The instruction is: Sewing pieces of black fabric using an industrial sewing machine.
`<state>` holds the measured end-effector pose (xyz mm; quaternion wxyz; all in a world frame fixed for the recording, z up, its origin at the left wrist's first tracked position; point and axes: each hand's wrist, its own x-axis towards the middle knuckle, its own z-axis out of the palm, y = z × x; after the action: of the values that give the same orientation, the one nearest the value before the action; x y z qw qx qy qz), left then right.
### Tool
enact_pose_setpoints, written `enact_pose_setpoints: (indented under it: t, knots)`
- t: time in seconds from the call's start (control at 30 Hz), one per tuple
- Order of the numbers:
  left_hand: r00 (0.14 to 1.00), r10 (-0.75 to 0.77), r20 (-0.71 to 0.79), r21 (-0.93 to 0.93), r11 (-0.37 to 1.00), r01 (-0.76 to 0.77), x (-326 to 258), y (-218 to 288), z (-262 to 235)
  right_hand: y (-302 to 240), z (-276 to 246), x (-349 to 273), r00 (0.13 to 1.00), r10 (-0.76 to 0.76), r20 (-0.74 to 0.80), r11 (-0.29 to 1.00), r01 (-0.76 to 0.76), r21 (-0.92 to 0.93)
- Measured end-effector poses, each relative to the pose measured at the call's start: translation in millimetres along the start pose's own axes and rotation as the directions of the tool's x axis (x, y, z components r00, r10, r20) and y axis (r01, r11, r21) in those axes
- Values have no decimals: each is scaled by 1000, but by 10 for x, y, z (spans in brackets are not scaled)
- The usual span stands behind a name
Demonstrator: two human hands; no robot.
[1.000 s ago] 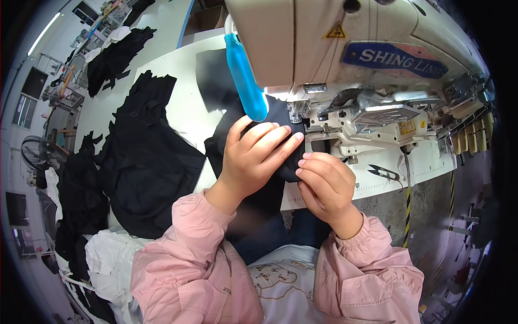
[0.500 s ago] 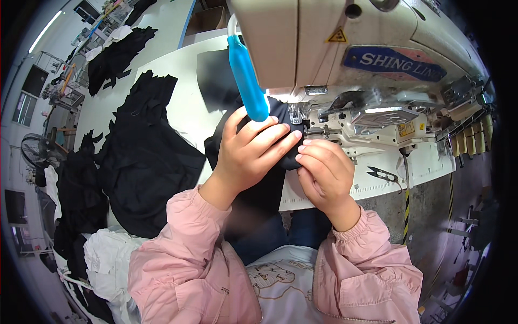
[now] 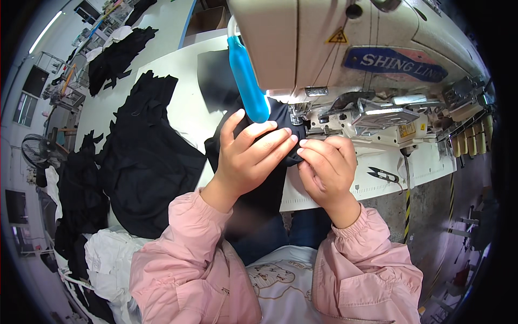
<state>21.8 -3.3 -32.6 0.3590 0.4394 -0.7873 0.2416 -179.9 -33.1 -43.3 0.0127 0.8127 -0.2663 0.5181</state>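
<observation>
Black fabric (image 3: 278,114) lies under the presser foot (image 3: 295,115) of a white industrial sewing machine (image 3: 270,54) and hangs toward my lap. My left hand (image 3: 245,159) lies over the fabric with its fingers pressed down on it, just in front of the foot; its thumb is hidden. Close beside it, my right hand (image 3: 330,170) pinches the fabric's right edge between thumb and fingers. The fingertips of both hands nearly meet. A blue-sleeved lamp (image 3: 248,81) hangs right above my left fingers.
Black thread snips (image 3: 383,174) lie on the white table (image 3: 313,194) to the right. A large heap of black fabric (image 3: 145,156) spreads at the left, with white cloth (image 3: 110,259) below it. Another black pile (image 3: 118,56) sits farther back.
My right hand's fingers have bent more, with the knuckles raised. My left fingers have shifted slightly down and left, and the fabric edge between the hands has moved a little.
</observation>
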Motion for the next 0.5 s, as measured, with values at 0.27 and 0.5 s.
enact_pose_setpoints:
  t: [0.27, 0.5]
  knots:
    - [996, -72, 61, 49, 996, 69, 24, 31, -35, 33, 39, 7, 1000, 5, -8, 999, -6, -39]
    - [995, -82, 55, 48, 996, 80, -9, 17, -47, 40, 112, -19, 999, 16, -28, 998, -18, -55]
